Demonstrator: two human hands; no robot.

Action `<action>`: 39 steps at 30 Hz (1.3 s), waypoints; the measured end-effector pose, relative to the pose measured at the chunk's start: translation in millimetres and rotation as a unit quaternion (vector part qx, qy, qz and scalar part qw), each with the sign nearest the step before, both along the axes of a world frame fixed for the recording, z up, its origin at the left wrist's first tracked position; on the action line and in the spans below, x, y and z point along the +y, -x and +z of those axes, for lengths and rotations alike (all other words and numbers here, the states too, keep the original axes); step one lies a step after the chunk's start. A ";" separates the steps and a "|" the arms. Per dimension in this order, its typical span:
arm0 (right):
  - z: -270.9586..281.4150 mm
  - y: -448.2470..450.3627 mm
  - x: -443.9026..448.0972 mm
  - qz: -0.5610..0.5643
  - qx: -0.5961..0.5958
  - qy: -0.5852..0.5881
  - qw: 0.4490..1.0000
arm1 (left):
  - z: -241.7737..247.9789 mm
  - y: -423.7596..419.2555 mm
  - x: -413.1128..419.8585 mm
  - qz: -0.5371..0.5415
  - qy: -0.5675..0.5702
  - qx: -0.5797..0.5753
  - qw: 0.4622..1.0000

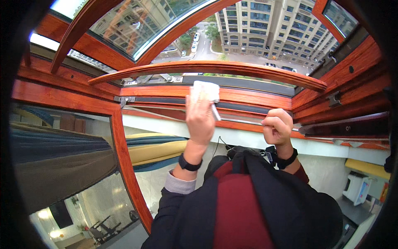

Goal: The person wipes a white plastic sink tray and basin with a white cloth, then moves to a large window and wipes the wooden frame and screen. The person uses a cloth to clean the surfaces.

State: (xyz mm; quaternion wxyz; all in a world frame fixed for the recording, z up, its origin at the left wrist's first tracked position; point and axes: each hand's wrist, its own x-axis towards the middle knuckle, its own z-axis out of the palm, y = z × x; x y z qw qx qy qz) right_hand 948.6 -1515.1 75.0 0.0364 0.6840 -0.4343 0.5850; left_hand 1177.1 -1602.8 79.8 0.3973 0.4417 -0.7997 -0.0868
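Note:
My left hand presses a folded white cloth or tissue flat over the lower window frame, which has a reddish wood grain. A loose white end hangs beside my fingers. My right hand is curled into a loose fist near the frame's inner edge, at the right. Nothing shows in it, and its palm side is partly hidden. Just beyond the cloth, a reddish crossbar spans the opening. A dark gasket strip runs along the frame between my hands.
On the left, a screen sash stands swung inward. An outer glass sash is open outward, with a metal hinge arm at its base. Yellow and navy curtains hang below the white sill. Outside, a road lies far below.

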 end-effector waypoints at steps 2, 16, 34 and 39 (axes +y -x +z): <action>2.2 -1.1 0.7 0.007 -0.006 -0.005 1.000 | -6.8 24.2 12.8 -0.042 0.003 -0.020 0.999; 33.1 -3.3 44.7 -0.032 -0.066 -0.021 0.997 | -5.3 133.7 60.6 -0.236 0.115 -0.070 0.962; 5.2 -7.2 3.5 -0.125 0.039 -0.020 0.991 | -49.3 -58.2 -15.3 -0.046 0.168 -0.093 0.980; 5.2 -11.6 -5.2 -0.158 0.083 -0.005 0.984 | -61.9 -137.3 -55.3 0.147 0.220 -0.097 0.959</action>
